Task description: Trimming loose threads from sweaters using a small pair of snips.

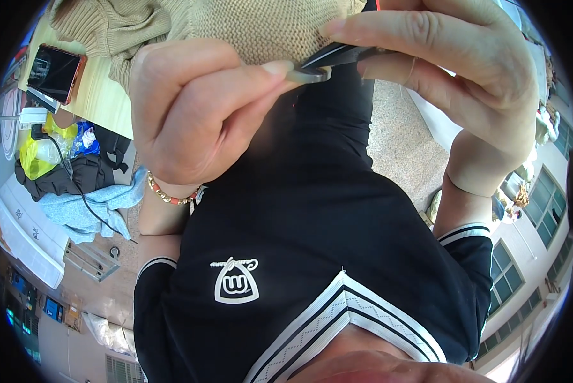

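My left hand (197, 108), with a red and gold bracelet at its wrist, is closed in a pinch. Between its thumb and forefinger sits a small glossy grey-brown piece (312, 76), seen nearly edge-on, that looks like a button. My right hand (452, 64) pinches a narrow dark pointed tool (347, 56) with a blade-like shape; its exact kind is hard to make out. The tool's tip meets or nearly meets the small piece. Just behind both hands hangs a beige knitted garment (248, 25), its ribbed part spread toward the left.
At the left, a phone (55, 73) lies on a pale wooden table (104, 89). Beneath it are a white plug (32, 117) with a black cable, a yellow bag (34, 156), a dark bag and a light blue cloth (85, 210). Speckled floor (398, 140) shows at right.
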The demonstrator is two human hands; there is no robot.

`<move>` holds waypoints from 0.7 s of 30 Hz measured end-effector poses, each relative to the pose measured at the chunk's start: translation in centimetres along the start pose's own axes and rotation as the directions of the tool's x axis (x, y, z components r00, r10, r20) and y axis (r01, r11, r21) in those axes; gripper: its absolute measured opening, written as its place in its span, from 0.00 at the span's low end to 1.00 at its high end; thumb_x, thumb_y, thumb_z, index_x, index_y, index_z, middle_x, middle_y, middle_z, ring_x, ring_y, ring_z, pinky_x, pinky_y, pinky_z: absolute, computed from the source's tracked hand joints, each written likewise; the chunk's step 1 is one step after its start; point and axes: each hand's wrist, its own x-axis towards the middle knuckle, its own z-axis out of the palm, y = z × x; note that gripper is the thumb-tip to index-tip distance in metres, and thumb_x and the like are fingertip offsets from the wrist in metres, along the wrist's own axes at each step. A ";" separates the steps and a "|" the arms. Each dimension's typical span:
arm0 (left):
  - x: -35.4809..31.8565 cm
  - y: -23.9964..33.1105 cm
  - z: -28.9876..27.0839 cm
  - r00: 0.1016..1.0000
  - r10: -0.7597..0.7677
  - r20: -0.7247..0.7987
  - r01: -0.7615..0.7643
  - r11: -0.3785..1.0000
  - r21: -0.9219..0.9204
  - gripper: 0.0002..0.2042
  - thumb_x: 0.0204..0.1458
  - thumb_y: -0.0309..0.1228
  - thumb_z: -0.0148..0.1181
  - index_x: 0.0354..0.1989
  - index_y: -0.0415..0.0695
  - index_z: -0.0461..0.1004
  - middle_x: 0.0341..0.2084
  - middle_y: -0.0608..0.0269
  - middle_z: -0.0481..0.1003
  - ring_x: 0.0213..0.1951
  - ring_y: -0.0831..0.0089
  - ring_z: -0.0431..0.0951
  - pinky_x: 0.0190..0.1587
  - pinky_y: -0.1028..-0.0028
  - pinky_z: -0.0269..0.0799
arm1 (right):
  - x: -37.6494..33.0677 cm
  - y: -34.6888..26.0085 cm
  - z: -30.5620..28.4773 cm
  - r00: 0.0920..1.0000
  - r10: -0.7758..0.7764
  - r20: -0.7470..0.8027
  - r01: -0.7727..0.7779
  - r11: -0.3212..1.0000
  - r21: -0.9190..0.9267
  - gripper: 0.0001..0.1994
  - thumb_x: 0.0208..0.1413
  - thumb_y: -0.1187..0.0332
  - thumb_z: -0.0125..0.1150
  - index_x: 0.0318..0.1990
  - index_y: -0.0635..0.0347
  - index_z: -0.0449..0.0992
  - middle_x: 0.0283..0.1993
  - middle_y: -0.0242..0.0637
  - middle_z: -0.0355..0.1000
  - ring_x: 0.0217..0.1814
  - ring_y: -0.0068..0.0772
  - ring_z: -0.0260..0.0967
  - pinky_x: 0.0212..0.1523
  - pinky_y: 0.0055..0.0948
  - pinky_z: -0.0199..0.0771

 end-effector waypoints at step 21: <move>-0.3 -0.3 1.2 0.994 0.025 -0.104 -0.025 1.000 -0.001 0.16 0.39 0.23 0.74 0.38 0.46 0.77 0.34 0.68 0.77 0.32 0.73 0.75 0.33 0.77 0.67 | -4.1 2.2 4.6 0.813 0.441 -0.380 -0.186 0.816 0.548 0.20 0.43 0.69 0.75 0.46 0.64 0.81 0.29 0.25 0.67 0.29 0.16 0.58 0.29 0.18 0.53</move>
